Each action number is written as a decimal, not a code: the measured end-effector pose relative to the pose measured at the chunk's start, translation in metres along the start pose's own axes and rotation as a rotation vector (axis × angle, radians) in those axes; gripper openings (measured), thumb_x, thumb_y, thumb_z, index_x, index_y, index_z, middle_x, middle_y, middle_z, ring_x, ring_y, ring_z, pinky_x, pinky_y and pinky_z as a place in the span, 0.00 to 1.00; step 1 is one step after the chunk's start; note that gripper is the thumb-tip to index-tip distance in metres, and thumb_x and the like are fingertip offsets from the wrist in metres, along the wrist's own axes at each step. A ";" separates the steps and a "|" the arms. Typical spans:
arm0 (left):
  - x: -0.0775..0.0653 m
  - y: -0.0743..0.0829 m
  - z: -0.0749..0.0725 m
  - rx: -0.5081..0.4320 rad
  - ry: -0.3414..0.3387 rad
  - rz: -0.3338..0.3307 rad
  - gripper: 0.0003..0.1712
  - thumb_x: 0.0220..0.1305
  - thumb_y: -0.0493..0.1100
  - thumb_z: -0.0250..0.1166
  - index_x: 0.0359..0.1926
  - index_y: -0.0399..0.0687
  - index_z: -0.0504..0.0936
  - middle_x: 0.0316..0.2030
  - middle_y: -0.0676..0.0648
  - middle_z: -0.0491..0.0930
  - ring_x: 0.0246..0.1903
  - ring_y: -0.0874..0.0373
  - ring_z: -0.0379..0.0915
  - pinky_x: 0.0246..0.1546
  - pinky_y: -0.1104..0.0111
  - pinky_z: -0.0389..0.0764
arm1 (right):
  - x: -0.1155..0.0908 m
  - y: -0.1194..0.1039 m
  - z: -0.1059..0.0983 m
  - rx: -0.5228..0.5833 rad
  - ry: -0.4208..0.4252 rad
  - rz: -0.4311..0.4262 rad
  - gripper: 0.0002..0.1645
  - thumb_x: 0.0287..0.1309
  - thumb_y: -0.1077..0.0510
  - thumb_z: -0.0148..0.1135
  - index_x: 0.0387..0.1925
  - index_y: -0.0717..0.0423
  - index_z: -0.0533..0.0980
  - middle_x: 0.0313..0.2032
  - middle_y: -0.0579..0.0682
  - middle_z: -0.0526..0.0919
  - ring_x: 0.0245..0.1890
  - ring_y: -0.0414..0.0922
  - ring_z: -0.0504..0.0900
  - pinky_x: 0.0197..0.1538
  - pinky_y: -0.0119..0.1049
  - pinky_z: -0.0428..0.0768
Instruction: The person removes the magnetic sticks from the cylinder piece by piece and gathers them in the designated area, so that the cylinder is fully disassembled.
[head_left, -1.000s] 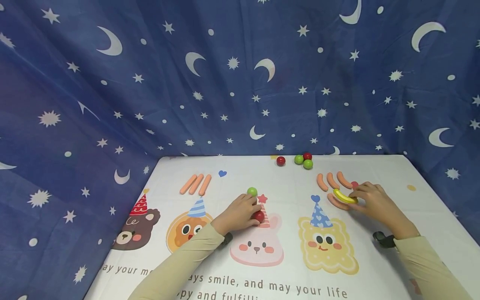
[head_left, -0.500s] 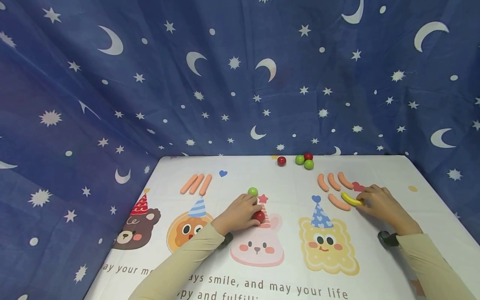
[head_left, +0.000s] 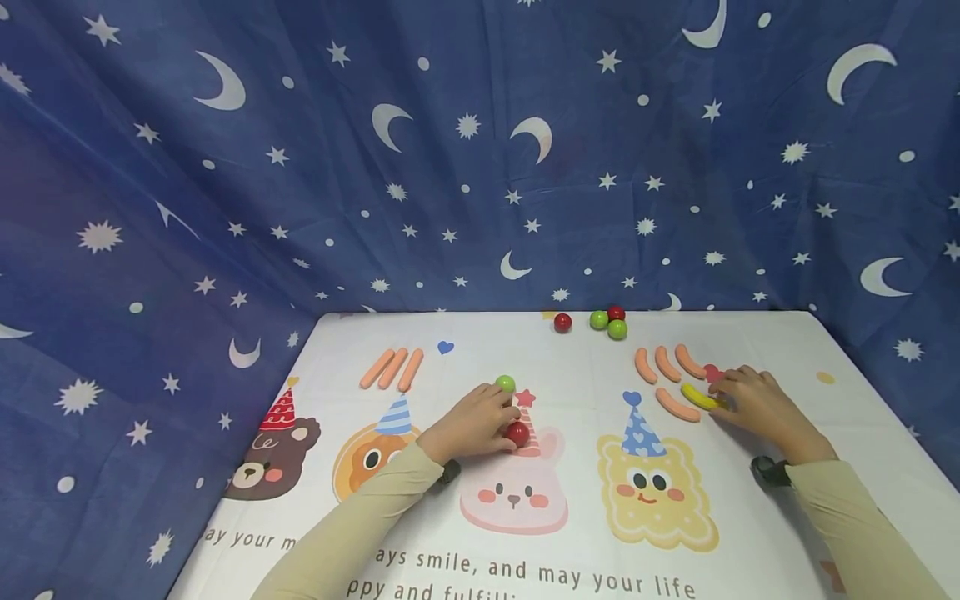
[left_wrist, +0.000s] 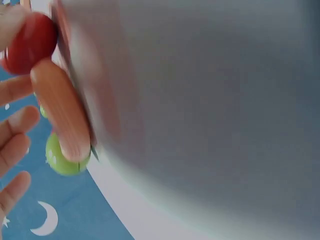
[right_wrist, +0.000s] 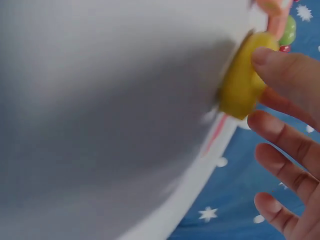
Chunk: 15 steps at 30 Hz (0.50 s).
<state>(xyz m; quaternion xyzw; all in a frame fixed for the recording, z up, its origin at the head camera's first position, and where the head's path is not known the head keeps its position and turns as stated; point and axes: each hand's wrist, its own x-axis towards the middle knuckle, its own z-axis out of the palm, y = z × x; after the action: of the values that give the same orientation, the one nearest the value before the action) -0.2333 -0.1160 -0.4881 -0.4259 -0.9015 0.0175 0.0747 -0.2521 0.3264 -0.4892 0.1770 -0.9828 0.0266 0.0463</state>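
Observation:
In the head view my left hand (head_left: 474, 422) is over the bunny's hat print, its thumb and fingers at a red ball (head_left: 517, 432). The left wrist view shows the thumb overlapping that ball, the other fingers spread apart. A sausage (left_wrist: 62, 110) lies between it and a green ball (left_wrist: 64, 155); the hand hides this sausage from the head camera. To the right, my right hand (head_left: 765, 412) pinches the end of a yellow toy banana (head_left: 699, 396) at table height, thumb on its side. A curved sausage (head_left: 677, 405) lies just left of the banana.
Several straight sausages (head_left: 392, 369) lie side by side at the back left. More curved sausages (head_left: 666, 364) rest beyond the banana. Red and green balls (head_left: 617, 329) stand near the table's back edge, before a blue starry curtain (head_left: 420, 208). A printed white cloth (head_left: 585, 467) covers the table.
The banana has shifted right, off the curved sausage, and down with my right hand. My left hand has slid slightly left; more of the red ball shows, and the ball stays in place.

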 end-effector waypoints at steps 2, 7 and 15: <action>-0.001 -0.005 -0.002 -0.012 0.010 -0.001 0.19 0.54 0.63 0.64 0.37 0.55 0.79 0.37 0.54 0.73 0.40 0.60 0.65 0.54 0.67 0.68 | -0.001 -0.007 -0.005 -0.016 0.041 -0.028 0.19 0.36 0.56 0.76 0.34 0.59 0.82 0.36 0.60 0.80 0.40 0.59 0.75 0.43 0.58 0.69; -0.001 -0.021 -0.006 0.006 0.075 -0.009 0.17 0.59 0.52 0.61 0.48 0.53 0.80 0.42 0.52 0.77 0.43 0.58 0.68 0.55 0.65 0.69 | 0.004 -0.033 -0.020 -0.029 0.205 -0.154 0.23 0.38 0.55 0.74 0.38 0.61 0.80 0.38 0.59 0.81 0.41 0.58 0.76 0.41 0.57 0.70; 0.006 -0.042 -0.006 -0.047 0.122 0.001 0.17 0.57 0.39 0.64 0.49 0.58 0.79 0.40 0.50 0.76 0.43 0.56 0.68 0.51 0.62 0.71 | 0.028 -0.097 -0.026 0.009 0.298 -0.385 0.26 0.37 0.55 0.75 0.41 0.59 0.79 0.39 0.54 0.82 0.44 0.53 0.77 0.47 0.55 0.73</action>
<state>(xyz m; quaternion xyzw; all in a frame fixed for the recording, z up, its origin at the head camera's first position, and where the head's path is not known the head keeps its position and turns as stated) -0.2678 -0.1382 -0.4773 -0.4282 -0.8953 -0.0295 0.1197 -0.2426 0.2276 -0.4570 0.3554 -0.9131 0.0473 0.1940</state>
